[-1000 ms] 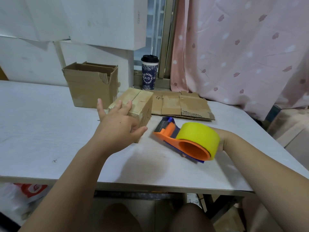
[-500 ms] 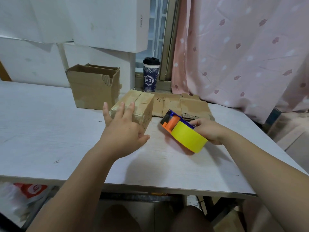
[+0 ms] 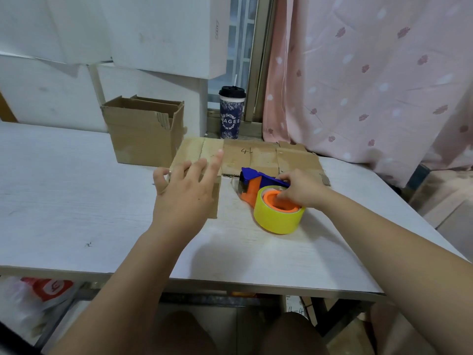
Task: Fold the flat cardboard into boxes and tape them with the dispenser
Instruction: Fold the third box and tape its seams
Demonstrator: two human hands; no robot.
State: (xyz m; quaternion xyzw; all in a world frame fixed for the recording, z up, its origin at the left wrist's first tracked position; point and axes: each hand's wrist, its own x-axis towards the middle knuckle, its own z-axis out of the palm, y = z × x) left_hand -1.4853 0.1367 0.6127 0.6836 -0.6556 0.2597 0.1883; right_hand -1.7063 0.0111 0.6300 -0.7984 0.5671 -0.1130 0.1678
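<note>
A small folded cardboard box (image 3: 204,155) stands on the white table (image 3: 64,201), mostly hidden behind my left hand (image 3: 184,193). That hand hovers over the box's near side with its fingers spread and straight. To the right, the tape dispenser (image 3: 258,185), orange and blue with a yellow tape roll (image 3: 277,220), lies on its side on the table. My right hand (image 3: 302,188) grips it, fingers curled into the roll's orange hub. Flat cardboard (image 3: 263,157) marked "4" lies behind both.
An open cardboard box (image 3: 143,134) holding flat sheets stands at the back left. A lidded paper cup (image 3: 231,114) sits on the window sill. White foam blocks (image 3: 158,34) line the back, a pink curtain (image 3: 371,73) hangs right. A plastic bag (image 3: 38,295) lies under the table.
My right hand has set the dispenser down on its side near the folded box. My left hand's fingers have spread and lifted off the box.
</note>
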